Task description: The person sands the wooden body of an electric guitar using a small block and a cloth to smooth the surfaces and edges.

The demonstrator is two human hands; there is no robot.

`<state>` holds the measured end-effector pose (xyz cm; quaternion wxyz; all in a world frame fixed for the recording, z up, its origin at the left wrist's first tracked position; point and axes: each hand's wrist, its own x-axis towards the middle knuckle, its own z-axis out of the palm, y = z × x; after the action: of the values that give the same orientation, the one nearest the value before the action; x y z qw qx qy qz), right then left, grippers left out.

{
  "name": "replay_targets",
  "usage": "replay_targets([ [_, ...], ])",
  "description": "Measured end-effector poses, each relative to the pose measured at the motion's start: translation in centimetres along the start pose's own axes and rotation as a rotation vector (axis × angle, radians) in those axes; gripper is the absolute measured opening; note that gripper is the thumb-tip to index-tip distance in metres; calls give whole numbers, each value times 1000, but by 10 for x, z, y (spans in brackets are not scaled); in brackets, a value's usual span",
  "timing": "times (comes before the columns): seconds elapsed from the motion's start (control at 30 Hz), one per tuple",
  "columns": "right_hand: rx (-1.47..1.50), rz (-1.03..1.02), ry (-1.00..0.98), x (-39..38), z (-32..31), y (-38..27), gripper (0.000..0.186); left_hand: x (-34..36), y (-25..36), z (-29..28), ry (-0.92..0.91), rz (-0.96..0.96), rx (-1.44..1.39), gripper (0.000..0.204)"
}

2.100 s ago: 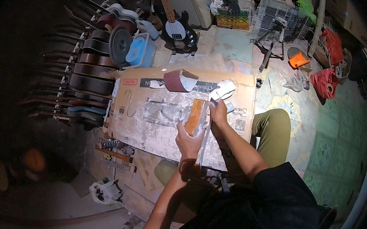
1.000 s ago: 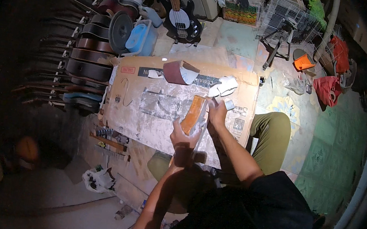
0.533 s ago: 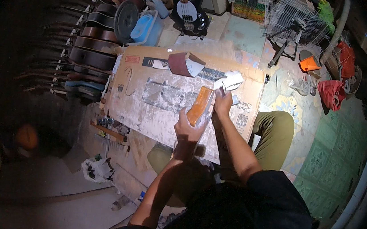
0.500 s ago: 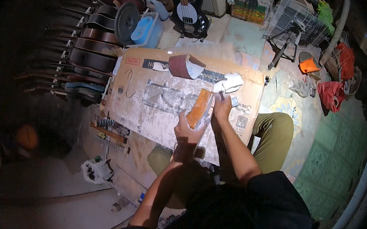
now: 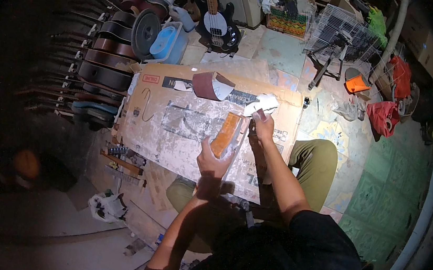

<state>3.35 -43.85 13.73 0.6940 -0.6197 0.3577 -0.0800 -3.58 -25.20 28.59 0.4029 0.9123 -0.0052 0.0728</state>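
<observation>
Gripping the orange wooden piece (image 5: pixel 226 134) with left hand (image 5: pixel 212 161) fingers closed, we are pinching a white cloth (image 5: pixel 262 104) in the right hand (image 5: pixel 262 126); wiping looks unfinished.

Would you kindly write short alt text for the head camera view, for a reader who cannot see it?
Seen from above, a seated person's left hand holds an orange wooden piece over a flattened cardboard sheet, while the right hand presses a white cloth near its far end. Guitars line the dim workshop floor to the left.
</observation>
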Motion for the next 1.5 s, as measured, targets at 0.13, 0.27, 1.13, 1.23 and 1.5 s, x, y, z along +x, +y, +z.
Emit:
replay_targets([
  [0.13,-131,-187,5,-25,15,15,33,-3,10,0,-1,-26,-4,72],
  [0.27,-47,-10,-11,-6,15,11,34,1,17,-1,-36,-52,7,68],
  [1.13,93,8,5,-39,21,-12,19,-2,13,-16,-24,-62,-19,65],
  [1.23,18,-12,-58,-12,4,7,24,-5,20,-8,-45,-58,-30,65],
  [1.5,237,-33,-27,-16,18,20,22,5,13,-7,-42,-64,-21,65],
])
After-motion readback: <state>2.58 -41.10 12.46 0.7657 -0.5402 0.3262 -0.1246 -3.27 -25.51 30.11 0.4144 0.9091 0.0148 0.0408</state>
